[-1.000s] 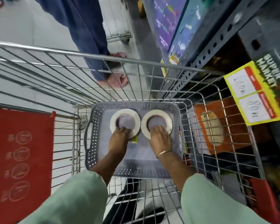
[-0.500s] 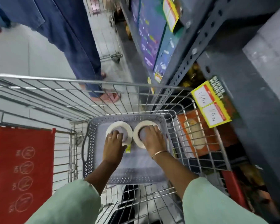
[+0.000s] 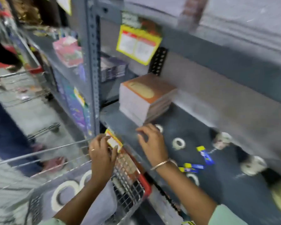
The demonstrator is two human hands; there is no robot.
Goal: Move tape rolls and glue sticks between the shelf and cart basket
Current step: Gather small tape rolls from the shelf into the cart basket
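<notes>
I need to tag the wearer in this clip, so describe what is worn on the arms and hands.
Both arms wear pale mint-green sleeves pushed up, leaving the forearms bare. The left hand carries a thin ring on one finger. The right hand has a slim metallic bangle at the wrist. No gloves or watch are visible. The picture is motion-blurred, so finer detail of the fabric cannot be told.

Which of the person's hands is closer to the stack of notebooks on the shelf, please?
Right. The right hand hovers just below the stack of notebooks; the left hand is farther off, over the cart edge.
</notes>
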